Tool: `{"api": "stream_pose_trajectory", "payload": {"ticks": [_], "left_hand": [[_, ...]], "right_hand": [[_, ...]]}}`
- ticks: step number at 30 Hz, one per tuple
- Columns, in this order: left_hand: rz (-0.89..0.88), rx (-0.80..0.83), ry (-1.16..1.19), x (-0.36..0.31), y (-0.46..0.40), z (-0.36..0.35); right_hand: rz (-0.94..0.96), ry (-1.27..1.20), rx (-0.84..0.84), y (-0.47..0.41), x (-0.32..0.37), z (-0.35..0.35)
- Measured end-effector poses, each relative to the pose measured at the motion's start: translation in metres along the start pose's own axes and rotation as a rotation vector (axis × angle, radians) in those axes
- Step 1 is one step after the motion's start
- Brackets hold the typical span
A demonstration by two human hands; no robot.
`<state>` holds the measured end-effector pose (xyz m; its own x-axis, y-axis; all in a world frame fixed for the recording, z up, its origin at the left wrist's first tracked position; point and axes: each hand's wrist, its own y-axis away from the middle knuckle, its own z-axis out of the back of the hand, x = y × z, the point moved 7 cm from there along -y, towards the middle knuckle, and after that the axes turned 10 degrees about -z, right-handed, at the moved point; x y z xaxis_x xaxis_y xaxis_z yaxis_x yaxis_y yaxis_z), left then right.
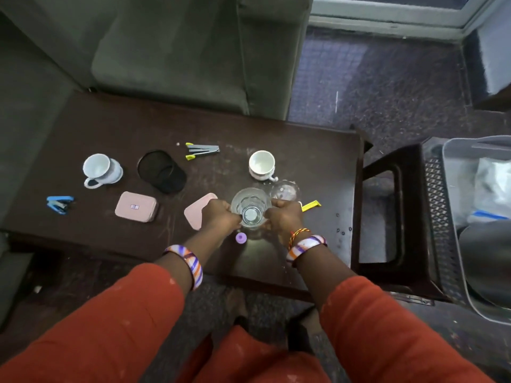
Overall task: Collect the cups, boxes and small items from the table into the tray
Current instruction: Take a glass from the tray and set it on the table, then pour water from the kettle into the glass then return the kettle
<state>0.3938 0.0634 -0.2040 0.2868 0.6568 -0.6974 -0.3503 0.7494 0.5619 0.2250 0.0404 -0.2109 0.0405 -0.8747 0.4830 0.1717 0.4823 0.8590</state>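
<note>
Clear ribbed drinking glass [251, 208]: upright near the front edge of the dark brown wooden table [318, 167], between both hands, mouth up, pale round base visible through it.
Left hand [221, 215]: fingers curled round the left side of the clear glass, gripping it; striped purple, orange and white bangle [190, 262] on the wrist.
Right hand [284, 217]: fingers curled round the right side of the same glass, gripping it; a second striped bangle [305, 246] and a red-and-yellow thread band [298, 233] on the wrist.
Second clear glass [284, 190]: just behind and to the right of the held glass, close to the right hand.
White teacup with handle [262, 164]: upright behind the two glasses, apart from the hands.
Small lilac round cap [241, 238]: on the table just in front of the held glass, between the wrists.
Pink flat box [197, 211]: touching or just beside the left hand, partly hidden by it.
Pink rounded tin with a small label [136, 207]: further left, well clear of the hands.
Yellow flat piece [311, 205]: poking out from behind the right hand.
Black mesh cup [161, 171]: lying on its side, left of centre.
Pale blue-white cup with handle [101, 170]: towards the left end.
Blue stapler [60, 204]: near the left edge.
Grey and yellow clips [201, 150]: at the back, centre.
Grey plastic tray [453, 217]: well to the right, off the table, on a dark perforated stand [434, 203], far from both hands.
</note>
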Motion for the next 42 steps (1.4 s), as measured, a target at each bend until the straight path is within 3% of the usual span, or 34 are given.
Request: {"api": "stream_pose_trajectory", "payload": {"ticks": [6, 15, 17, 20, 22, 24, 27, 31, 36, 39, 42], "left_hand": [[-0.009, 0.021, -0.099, 0.032, -0.02, -0.007], [-0.119, 0.238, -0.272, -0.002, 0.013, -0.011], [-0.2, 0.175, -0.366, -0.022, 0.027, -0.006], [-0.455, 0.05, -0.456, -0.067, 0.061, -0.004], [-0.585, 0.106, -0.437, -0.097, 0.083, -0.018], [-0.687, 0.249, -0.412, -0.134, 0.102, -0.045], [-0.858, 0.404, -0.42, -0.201, 0.138, -0.088], [-1.044, 0.506, -0.408, -0.28, 0.191, -0.14], [-1.216, 0.576, -0.429, -0.349, 0.25, -0.211], [-1.246, 0.606, -0.493, -0.367, 0.271, -0.253], [-1.232, 0.624, -0.529, -0.372, 0.278, -0.287]], "right_hand": [[-0.022, 0.077, 0.037, -0.016, -0.015, -0.016], [-0.03, 0.092, 0.079, -0.015, -0.014, -0.012], [-0.027, 0.111, 0.075, -0.006, -0.009, -0.006], [0.042, 0.227, 0.064, 0.013, 0.003, 0.012], [0.157, 0.289, 0.061, 0.037, 0.02, 0.03], [0.301, 0.341, 0.029, 0.066, 0.044, 0.059], [0.457, 0.441, -0.146, 0.11, 0.079, 0.127], [0.619, 0.506, -0.384, 0.162, 0.116, 0.224], [0.756, 0.541, -0.565, 0.205, 0.137, 0.344], [0.606, 0.648, -0.6, 0.197, 0.12, 0.417], [0.321, 0.925, -0.6, 0.172, 0.085, 0.471]]}}
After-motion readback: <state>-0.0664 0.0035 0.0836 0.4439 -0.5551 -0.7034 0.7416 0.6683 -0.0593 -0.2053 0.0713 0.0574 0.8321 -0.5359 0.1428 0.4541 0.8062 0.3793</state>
